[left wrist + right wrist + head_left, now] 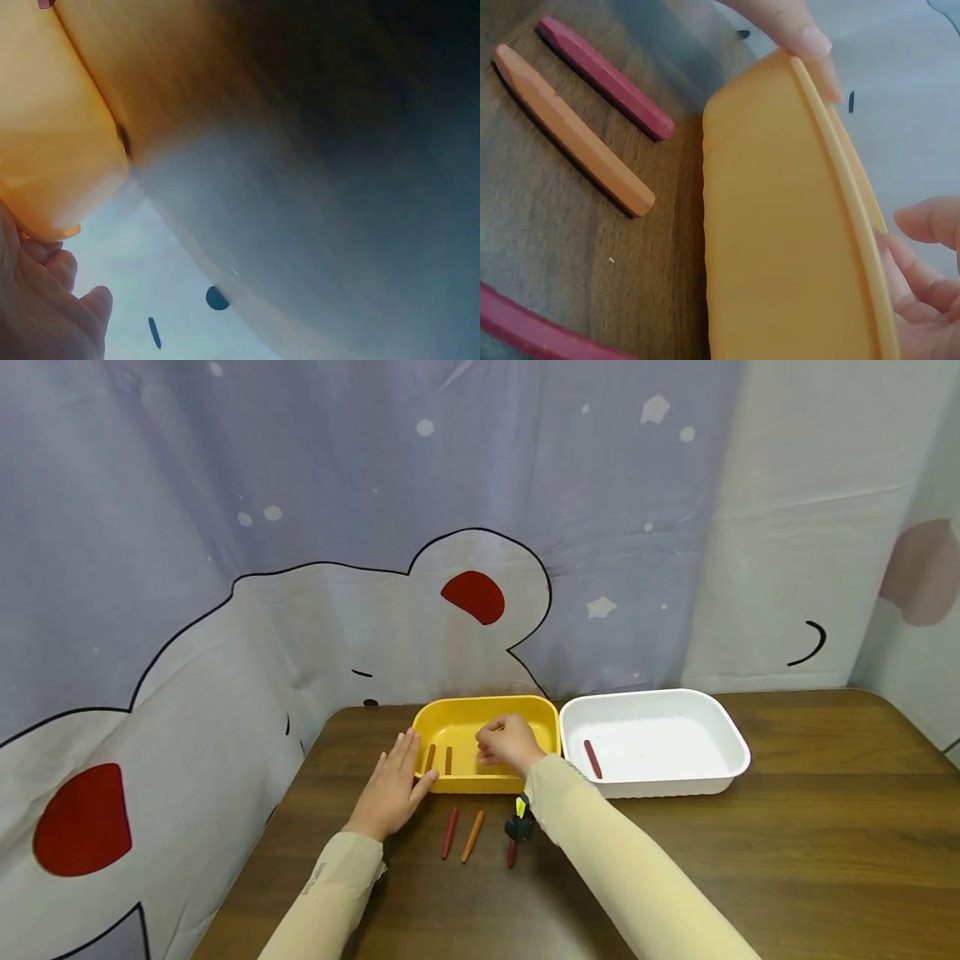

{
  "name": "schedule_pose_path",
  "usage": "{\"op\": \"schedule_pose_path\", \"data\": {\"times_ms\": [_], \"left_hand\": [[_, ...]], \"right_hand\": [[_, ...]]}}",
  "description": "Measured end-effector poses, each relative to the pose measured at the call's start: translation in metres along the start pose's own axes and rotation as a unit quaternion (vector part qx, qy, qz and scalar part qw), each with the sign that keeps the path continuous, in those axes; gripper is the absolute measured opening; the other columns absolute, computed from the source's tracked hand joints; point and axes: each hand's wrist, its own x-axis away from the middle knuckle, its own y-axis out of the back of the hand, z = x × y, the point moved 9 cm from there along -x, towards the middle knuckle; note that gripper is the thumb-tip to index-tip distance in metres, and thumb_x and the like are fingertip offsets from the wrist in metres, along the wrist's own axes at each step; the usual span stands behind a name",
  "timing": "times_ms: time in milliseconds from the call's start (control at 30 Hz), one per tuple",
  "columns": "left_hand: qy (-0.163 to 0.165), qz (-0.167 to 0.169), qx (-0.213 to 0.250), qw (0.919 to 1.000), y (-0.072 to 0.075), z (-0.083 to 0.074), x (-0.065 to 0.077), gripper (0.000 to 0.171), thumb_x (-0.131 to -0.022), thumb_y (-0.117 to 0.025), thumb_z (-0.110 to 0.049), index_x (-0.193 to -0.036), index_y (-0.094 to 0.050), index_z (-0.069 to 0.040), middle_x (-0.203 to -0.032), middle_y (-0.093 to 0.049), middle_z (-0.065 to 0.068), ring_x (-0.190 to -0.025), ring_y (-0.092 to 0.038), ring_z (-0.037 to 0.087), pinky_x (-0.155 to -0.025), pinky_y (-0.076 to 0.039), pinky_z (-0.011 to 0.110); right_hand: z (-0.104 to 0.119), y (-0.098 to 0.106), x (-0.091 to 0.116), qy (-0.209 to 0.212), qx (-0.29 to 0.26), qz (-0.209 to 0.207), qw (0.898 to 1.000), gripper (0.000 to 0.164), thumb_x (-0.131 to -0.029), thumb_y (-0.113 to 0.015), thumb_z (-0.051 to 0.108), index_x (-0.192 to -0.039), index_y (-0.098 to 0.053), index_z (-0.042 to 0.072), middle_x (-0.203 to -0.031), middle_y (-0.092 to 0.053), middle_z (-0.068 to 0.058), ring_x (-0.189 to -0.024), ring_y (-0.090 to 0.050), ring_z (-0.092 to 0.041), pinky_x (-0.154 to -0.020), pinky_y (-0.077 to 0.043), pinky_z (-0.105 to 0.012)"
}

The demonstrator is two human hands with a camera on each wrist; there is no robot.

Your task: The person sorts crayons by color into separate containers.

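Observation:
My left hand rests on the left end of a yellow tray, its fingers fairly straight and the thumb over the front rim. Inside the tray, two orange crayons lie near that hand. My right hand reaches in over the right part of the same tray. Its fingers are loosely curled, with thumb and fingers apart and nothing visible between them; some fingertips are hidden behind the rim. On the table before the tray lie a red crayon, an orange crayon and another red crayon.
A white tray stands right beside the yellow one, with a dark red crayon in it. Both sit toward the back of a brown wooden table. Behind hangs a printed curtain. A small black device is at my right wrist.

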Motion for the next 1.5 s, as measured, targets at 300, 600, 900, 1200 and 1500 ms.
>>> {"op": "schedule_pose_path", "data": {"times_ms": [300,600,900,1200,1500], "left_hand": [[-0.003,-0.002,0.002,1.0000,0.001,0.000,0.001,0.075,-0.107,-0.046,-0.045,-0.158,-0.023,0.005,-0.166,-0.019,0.020,-0.154,-0.018,0.035,-0.120,-0.020,0.060],[-0.006,0.001,-0.003,1.0000,-0.001,0.002,0.002,0.076,-0.108,-0.045,-0.046,-0.159,-0.021,0.005,-0.166,-0.018,0.019,-0.154,-0.018,0.036,-0.120,-0.020,0.059],[-0.008,0.000,-0.003,1.0000,-0.002,0.003,0.002,0.076,-0.107,-0.045,-0.047,-0.159,-0.022,0.005,-0.166,-0.018,0.018,-0.154,-0.017,0.034,-0.120,-0.020,0.060],[-0.010,0.001,-0.004,0.9999,-0.001,0.002,0.001,0.076,-0.108,-0.045,-0.047,-0.158,-0.022,0.005,-0.166,-0.018,0.019,-0.154,-0.017,0.035,-0.121,-0.019,0.059],[-0.009,0.005,-0.004,0.9999,-0.002,0.002,0.000,0.076,-0.108,-0.044,-0.047,-0.159,-0.021,0.005,-0.166,-0.017,0.020,-0.154,-0.016,0.035,-0.120,-0.020,0.059]], "right_hand": [[0.011,0.006,0.016,0.031,-0.031,0.006,0.999,0.019,-0.097,-0.060,0.002,-0.110,-0.063,-0.012,-0.095,-0.068,-0.023,-0.077,-0.071,-0.030,-0.072,-0.062,-0.035],[0.025,0.015,0.045,0.107,0.038,0.009,0.993,0.015,-0.094,-0.063,-0.003,-0.105,-0.065,-0.013,-0.087,-0.067,-0.020,-0.078,-0.073,-0.037,-0.068,-0.063,-0.035],[0.024,0.024,0.077,0.152,0.068,0.028,0.986,0.014,-0.093,-0.064,-0.002,-0.104,-0.065,-0.011,-0.090,-0.068,-0.020,-0.078,-0.071,-0.034,-0.070,-0.063,-0.036],[0.011,0.028,0.104,0.158,0.153,0.006,0.975,0.010,-0.089,-0.069,0.001,-0.098,-0.069,-0.003,-0.081,-0.068,-0.003,-0.070,-0.064,-0.014,-0.066,-0.057,-0.029],[-0.001,0.032,0.116,0.147,0.259,-0.035,0.954,0.010,-0.084,-0.076,0.004,-0.092,-0.070,0.001,-0.078,-0.067,-0.001,-0.071,-0.062,-0.012,-0.068,-0.054,-0.031]]}}
